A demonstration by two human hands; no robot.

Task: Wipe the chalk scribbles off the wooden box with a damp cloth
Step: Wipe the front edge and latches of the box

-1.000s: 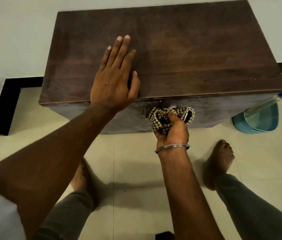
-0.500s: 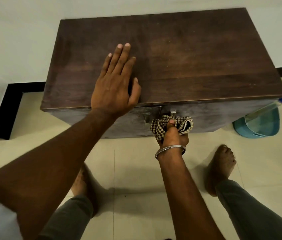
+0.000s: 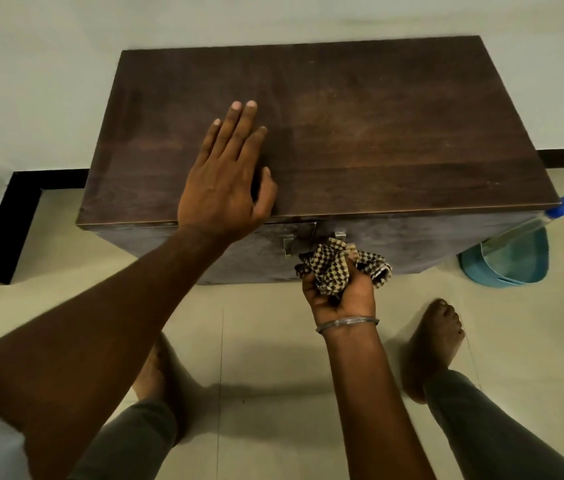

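L hand (image 3: 226, 188) flat, bracing wooden box (image 3: 394, 133) lid | R hand (image 3: 341, 292) grips bunched cloth (image 3: 334, 268) at front face by latch (image 3: 299, 239) | step: wiping front | next: prob press & rub, no chalk visible.

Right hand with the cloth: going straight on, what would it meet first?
Probably the front of the wooden box, just beside the metal latch; the cloth in the right hand looks close to or against it.

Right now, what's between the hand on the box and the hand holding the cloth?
The head view shows the wooden box's front edge and metal latch between left hand and right hand.
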